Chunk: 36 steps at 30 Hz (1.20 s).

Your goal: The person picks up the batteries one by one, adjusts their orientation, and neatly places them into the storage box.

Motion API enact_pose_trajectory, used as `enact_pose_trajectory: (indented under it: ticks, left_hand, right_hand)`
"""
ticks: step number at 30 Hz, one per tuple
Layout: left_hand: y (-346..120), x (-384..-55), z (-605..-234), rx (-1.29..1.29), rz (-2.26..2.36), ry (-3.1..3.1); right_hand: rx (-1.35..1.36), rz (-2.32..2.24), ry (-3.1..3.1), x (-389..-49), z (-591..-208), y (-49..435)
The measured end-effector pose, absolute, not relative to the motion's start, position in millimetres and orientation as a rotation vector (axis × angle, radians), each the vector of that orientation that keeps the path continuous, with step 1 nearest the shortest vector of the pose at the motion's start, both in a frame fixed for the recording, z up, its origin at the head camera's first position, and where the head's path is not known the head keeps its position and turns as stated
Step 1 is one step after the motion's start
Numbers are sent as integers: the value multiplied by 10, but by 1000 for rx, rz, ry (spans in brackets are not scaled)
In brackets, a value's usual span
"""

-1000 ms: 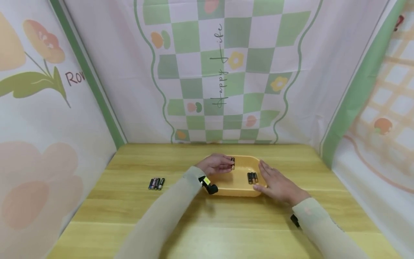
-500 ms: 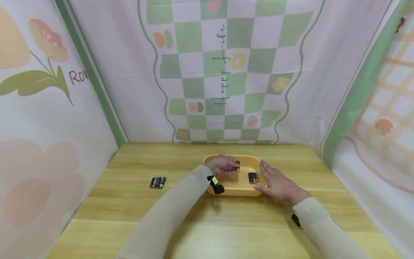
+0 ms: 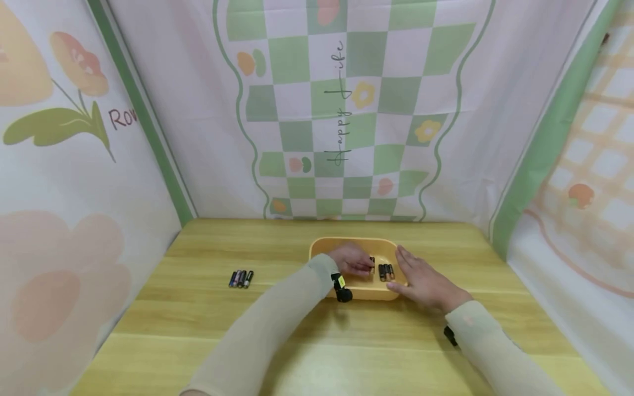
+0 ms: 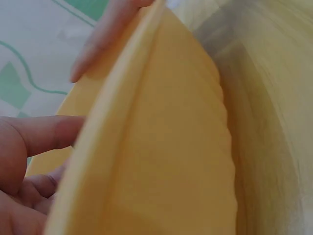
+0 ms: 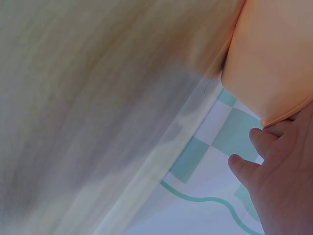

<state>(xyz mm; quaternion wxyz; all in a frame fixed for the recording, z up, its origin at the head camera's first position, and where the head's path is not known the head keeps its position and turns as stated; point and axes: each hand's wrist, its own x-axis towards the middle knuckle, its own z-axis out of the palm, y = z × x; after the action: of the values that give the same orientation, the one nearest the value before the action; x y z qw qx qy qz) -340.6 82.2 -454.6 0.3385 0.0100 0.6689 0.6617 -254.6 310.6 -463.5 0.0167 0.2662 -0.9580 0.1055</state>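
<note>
In the head view, my left hand [image 3: 353, 259] reaches into a yellow-orange plastic basin [image 3: 364, 294] and pinches a small battery [image 3: 372, 265] by its side. Three batteries [image 3: 385, 273] lie side by side on the basin floor, just right of the held one. My right hand [image 3: 427, 283] rests against the basin's right rim with its fingers extended. From the left wrist, the basin wall [image 4: 171, 132] hides the held battery and part of the left hand [image 4: 29, 181]. Seen from the right wrist, the right hand [image 5: 288, 171] touches the rim from outside.
Several batteries [image 3: 241, 279] lie in a row on the wooden table [image 3: 208, 324], left of the basin. A curtain with a green check pattern [image 3: 346, 137] stands along the table's back edge, and printed cloth hangs at both sides.
My left hand has moved right and slightly down inside the basin, bringing the pinched battery close beside the three lying there. The right hand has stayed at the rim.
</note>
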Motion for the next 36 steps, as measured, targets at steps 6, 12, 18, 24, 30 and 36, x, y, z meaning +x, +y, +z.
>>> enact_pose_trajectory:
  ticks: [6,12,18,24,30,36]
  left_hand:
    - [914,-3430,-4592,17,1700,1785]
    - [978,-3439,-4587,27,1680,1847]
    - [1043,-3459,-4664,7,1641,1960]
    - [1129,-3500,-4798,-25,1624,2031]
    - [1172,-3414,-4724,-46,1579,2121]
    - [1205,-3418,-4700,-42,1536,2161]
  right_hand:
    - [839,336,-2962,-2563,-4643,3092]
    - [826,294,-2965,-2577,-4620,3103]
    - [854,347,-2933,-2576,-4633,3078]
    - [832,333,-2946,-2559,-4688,3087]
    - [820,344,-2952,-2557,-4691,3100]
    - [826,332,-2947,-2560,-4668,3114]
